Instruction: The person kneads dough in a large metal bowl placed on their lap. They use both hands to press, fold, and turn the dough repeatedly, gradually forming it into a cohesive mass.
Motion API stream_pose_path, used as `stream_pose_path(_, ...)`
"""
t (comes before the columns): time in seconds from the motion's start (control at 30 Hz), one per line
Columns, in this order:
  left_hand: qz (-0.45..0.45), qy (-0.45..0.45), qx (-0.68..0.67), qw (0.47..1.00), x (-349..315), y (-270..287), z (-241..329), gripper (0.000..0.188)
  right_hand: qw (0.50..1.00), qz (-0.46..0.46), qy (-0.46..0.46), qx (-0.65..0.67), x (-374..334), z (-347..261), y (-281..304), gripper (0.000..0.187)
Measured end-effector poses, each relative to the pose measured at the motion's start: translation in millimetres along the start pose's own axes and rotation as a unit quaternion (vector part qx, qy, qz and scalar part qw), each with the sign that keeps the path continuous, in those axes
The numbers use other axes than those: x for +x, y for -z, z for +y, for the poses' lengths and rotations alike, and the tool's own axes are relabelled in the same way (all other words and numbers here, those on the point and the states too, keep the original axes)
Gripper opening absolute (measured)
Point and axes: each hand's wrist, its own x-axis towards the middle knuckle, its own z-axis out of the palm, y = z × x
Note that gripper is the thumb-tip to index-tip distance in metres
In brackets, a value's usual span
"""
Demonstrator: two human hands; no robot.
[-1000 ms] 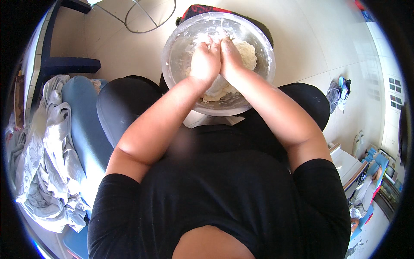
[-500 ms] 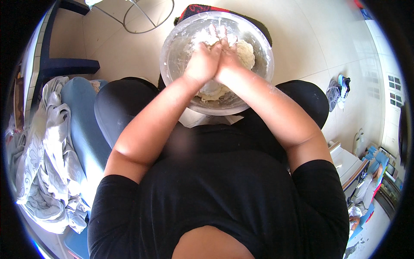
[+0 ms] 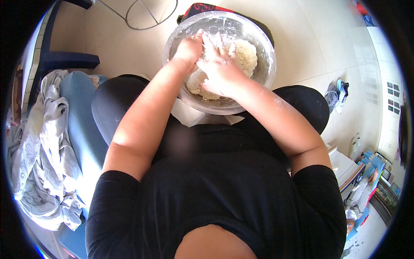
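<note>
A large metal bowl (image 3: 268,64) stands between my knees, its inner wall smeared with white flour paste. Lumpy pale dough (image 3: 246,55) fills its right side, and another part of it shows under my right wrist. My right hand (image 3: 221,72) lies over the dough with its floury fingers spread apart, pointing away from me. Just left of it, inside the bowl, my left hand (image 3: 189,49) is closed, thumb side up. Its fingers curl out of sight, so whatever they hold is hidden.
Beneath the bowl's far side shows a red and black cloth-covered seat (image 3: 202,7). A round metal frame (image 3: 148,26) and dark blue furniture legs (image 3: 71,59) stand at the far left. Grey patterned fabric (image 3: 56,151) drapes at left. Shoes (image 3: 340,93) lie on the floor at right.
My hands were pressed together over the middle of the bowl. They have come apart: the left moved leftward, and the right turned palm down with fingers spread over the dough.
</note>
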Motion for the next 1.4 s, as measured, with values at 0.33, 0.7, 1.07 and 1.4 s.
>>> stream_pose_path(0.33, -0.214, -0.016, -0.270, 0.939, -12.0, -4.8, -10.1, 0.045, 0.636, 0.006, -0.144, 0.758, 38.4, 33.8, -18.4, 0.052)
stream_pose_path(0.7, -0.070, 0.060, -0.281, 0.955, -40.6, -22.4, 17.1, 0.064, 0.508, 0.034, -0.258, 0.821, 35.4, -4.4, -20.0, 0.076)
stream_pose_path(1.07, -0.060, -0.065, -0.113, 0.990, -57.7, -40.1, 5.6, 0.067, 0.433, 0.118, -0.324, 0.833, 43.1, 8.0, -5.5, 0.075)
stream_pose_path(1.4, 0.050, -0.107, -0.046, 0.992, -2.1, -10.3, -9.5, 0.062, 0.396, 0.077, -0.268, 0.875, 37.2, 7.8, 33.1, 0.075)
